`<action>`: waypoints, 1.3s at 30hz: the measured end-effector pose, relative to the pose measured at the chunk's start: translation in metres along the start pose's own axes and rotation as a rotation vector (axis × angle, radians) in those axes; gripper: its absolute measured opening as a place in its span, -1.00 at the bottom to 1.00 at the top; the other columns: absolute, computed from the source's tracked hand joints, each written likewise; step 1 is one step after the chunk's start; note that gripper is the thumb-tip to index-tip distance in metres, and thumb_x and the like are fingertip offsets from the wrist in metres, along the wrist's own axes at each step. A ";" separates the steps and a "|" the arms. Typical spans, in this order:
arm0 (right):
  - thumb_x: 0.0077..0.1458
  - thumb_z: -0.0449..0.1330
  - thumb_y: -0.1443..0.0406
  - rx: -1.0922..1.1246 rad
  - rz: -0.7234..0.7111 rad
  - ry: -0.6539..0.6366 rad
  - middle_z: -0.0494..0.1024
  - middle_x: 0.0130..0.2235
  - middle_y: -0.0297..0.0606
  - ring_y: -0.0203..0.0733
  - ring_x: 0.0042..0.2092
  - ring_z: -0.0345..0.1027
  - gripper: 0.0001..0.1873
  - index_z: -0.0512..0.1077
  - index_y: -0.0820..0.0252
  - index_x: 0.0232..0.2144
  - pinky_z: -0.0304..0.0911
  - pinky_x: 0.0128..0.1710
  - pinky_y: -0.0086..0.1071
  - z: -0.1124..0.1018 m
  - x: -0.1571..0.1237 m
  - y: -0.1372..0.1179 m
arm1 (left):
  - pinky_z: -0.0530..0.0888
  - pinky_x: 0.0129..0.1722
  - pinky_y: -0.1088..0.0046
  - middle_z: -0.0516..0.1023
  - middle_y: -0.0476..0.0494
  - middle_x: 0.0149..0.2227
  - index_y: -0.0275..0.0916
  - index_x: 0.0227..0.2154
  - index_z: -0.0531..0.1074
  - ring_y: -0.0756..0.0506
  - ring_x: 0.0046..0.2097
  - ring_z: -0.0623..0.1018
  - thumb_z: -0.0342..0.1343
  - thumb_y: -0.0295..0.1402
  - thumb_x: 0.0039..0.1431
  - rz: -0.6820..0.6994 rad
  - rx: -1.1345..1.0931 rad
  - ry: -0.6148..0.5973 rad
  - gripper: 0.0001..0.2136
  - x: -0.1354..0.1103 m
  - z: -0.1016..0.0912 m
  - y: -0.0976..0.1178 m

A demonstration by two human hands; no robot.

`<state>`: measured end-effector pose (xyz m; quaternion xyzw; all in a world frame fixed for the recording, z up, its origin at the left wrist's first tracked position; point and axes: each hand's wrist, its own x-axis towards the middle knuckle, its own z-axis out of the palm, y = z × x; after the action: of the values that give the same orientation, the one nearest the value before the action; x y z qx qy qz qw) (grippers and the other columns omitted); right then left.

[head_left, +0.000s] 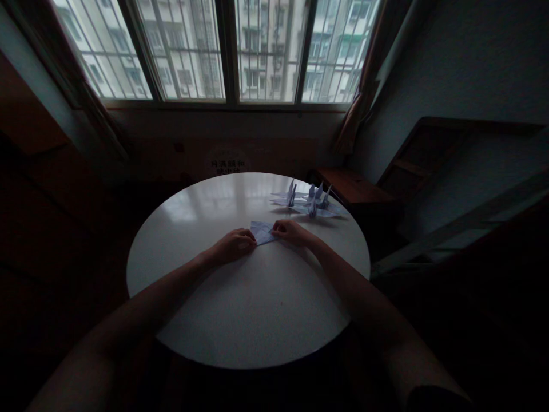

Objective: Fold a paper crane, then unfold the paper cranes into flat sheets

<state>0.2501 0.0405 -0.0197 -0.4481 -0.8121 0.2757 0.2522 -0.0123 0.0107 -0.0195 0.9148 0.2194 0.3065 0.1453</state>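
A small folded sheet of pale bluish paper (262, 232) is held between my two hands, just above or on the white round table (253, 320). My left hand (234, 245) grips its lower left edge, fingers curled and pressed together. At the paper's right side, my right hand (291, 232) pinches the edge between thumb and fingers. Several folded paper cranes (313, 207) of the same pale colour stand grouped beyond my right hand, near the table's far right edge. Dim light hides the finer creases.
A low wooden cabinet or bench (351, 186) stands past the table's far right side. Behind the table is a wide barred window (231, 51) with curtains at both sides. A cardboard box (274, 154) with printed characters lies against the wall below it.
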 end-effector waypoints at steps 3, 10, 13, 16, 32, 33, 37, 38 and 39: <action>0.06 0.18 0.12 0.005 0.008 -0.004 0.35 -0.52 -0.38 -0.35 -0.48 0.14 -0.70 0.44 0.28 -0.37 0.01 -0.46 -0.46 0.000 0.000 0.000 | 0.46 -0.19 0.42 0.57 -0.20 -0.25 -0.22 -0.29 0.59 -0.04 -0.24 0.54 0.12 -0.32 0.22 -0.005 0.000 -0.003 -0.84 0.000 0.000 0.001; 0.05 0.18 0.08 0.016 -0.002 -0.004 0.36 -0.52 -0.38 -0.35 -0.47 0.14 -0.66 0.45 0.28 -0.38 0.02 -0.46 -0.46 0.000 0.000 0.001 | 0.46 -0.18 0.40 0.58 -0.22 -0.25 -0.21 -0.28 0.59 -0.05 -0.23 0.54 0.11 -0.31 0.23 0.000 -0.011 0.005 -0.83 0.000 -0.001 0.002; 0.06 0.18 0.07 0.010 0.004 -0.005 0.37 -0.51 -0.37 -0.35 -0.47 0.15 -0.65 0.45 0.29 -0.36 0.02 -0.46 -0.46 0.000 0.000 0.001 | 0.46 -0.18 0.40 0.58 -0.22 -0.24 -0.21 -0.27 0.59 -0.05 -0.23 0.54 0.11 -0.30 0.22 0.002 -0.010 -0.003 -0.83 0.000 -0.001 0.001; 0.06 0.18 0.07 0.014 -0.004 -0.004 0.38 -0.51 -0.36 -0.34 -0.47 0.16 -0.64 0.46 0.29 -0.36 0.03 -0.46 -0.46 0.000 0.001 0.003 | 0.46 -0.19 0.41 0.58 -0.21 -0.24 -0.20 -0.27 0.59 -0.05 -0.23 0.54 0.11 -0.30 0.23 -0.001 -0.003 -0.008 -0.83 0.000 -0.001 0.001; 0.05 0.19 0.09 0.026 -0.003 0.002 0.36 -0.52 -0.38 -0.35 -0.48 0.14 -0.68 0.44 0.28 -0.38 0.01 -0.46 -0.46 0.001 0.001 0.003 | 0.46 -0.19 0.41 0.58 -0.21 -0.26 -0.21 -0.29 0.58 -0.04 -0.25 0.54 0.12 -0.31 0.22 0.006 -0.006 0.013 -0.84 0.000 0.001 0.000; 0.05 0.19 0.10 0.025 -0.002 0.001 0.36 -0.52 -0.38 -0.35 -0.48 0.14 -0.68 0.44 0.28 -0.38 0.01 -0.46 -0.46 0.001 0.001 0.003 | 0.46 -0.19 0.41 0.58 -0.20 -0.26 -0.21 -0.30 0.58 -0.04 -0.25 0.54 0.12 -0.32 0.22 0.007 -0.005 0.017 -0.85 0.000 0.001 0.000; 0.05 0.19 0.11 0.023 -0.004 -0.005 0.36 -0.50 -0.37 -0.34 -0.46 0.15 -0.69 0.44 0.28 -0.37 0.03 -0.45 -0.46 -0.001 0.000 0.000 | 0.46 -0.20 0.41 0.58 -0.20 -0.25 -0.21 -0.29 0.58 -0.04 -0.25 0.54 0.12 -0.32 0.22 0.012 -0.007 0.016 -0.85 -0.001 0.002 -0.002; 0.05 0.18 0.11 0.024 -0.003 -0.007 0.36 -0.51 -0.37 -0.34 -0.46 0.15 -0.69 0.44 0.28 -0.37 0.03 -0.45 -0.46 -0.001 -0.001 0.000 | 0.46 -0.20 0.41 0.58 -0.20 -0.25 -0.20 -0.28 0.58 -0.04 -0.24 0.54 0.12 -0.32 0.22 0.011 -0.008 0.011 -0.85 -0.001 0.002 -0.003; 0.05 0.18 0.10 0.027 -0.001 -0.009 0.36 -0.51 -0.37 -0.34 -0.46 0.15 -0.68 0.44 0.28 -0.37 0.03 -0.46 -0.46 -0.001 -0.001 0.000 | 0.46 -0.19 0.41 0.58 -0.20 -0.24 -0.20 -0.27 0.58 -0.05 -0.24 0.54 0.12 -0.32 0.22 0.010 -0.007 0.007 -0.84 -0.001 0.001 -0.003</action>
<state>0.2509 0.0399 -0.0188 -0.4428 -0.8099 0.2884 0.2545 -0.0132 0.0124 -0.0223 0.9143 0.2143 0.3111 0.1464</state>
